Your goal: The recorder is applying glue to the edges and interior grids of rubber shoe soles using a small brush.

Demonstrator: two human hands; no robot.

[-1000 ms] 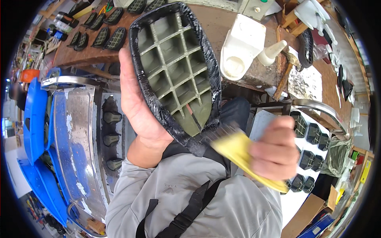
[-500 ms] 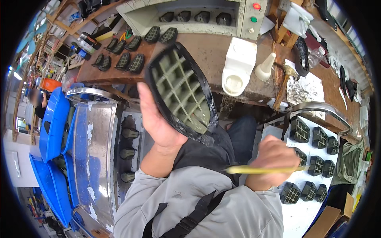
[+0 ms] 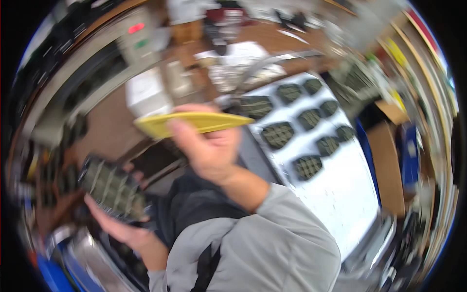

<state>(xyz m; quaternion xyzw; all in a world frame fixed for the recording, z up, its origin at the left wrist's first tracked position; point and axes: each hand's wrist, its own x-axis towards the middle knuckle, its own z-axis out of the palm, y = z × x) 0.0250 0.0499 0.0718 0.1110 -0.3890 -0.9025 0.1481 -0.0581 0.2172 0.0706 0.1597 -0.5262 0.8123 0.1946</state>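
Observation:
My left hand (image 3: 124, 232), at lower left, holds a black-rimmed piece with a greenish grid inside (image 3: 113, 189), tilted, thumb on one side and fingers on the other. It looks like a moulded sole part, but motion blur hides its detail. My right hand (image 3: 209, 153), raised near the middle, is closed round a flat yellow tool (image 3: 202, 123) that tapers to a point on the right. I cannot make out its working end. On the white board (image 3: 350, 199) to the right, several similar gridded pieces (image 3: 277, 135) lie in rows.
A white container (image 3: 147, 92) and a pale cone-topped bottle (image 3: 179, 80) stand on the brown bench (image 3: 102, 121). Behind is a grey machine (image 3: 141, 31) with red and green buttons. A curved metal rail (image 3: 267, 61) borders the board; a cardboard box (image 3: 386, 160) lies beyond.
The view has swung right, toward the white board. My left hand and its piece now appear lower left. The yellow tool in my right hand has come up to chest front, turned broadside.

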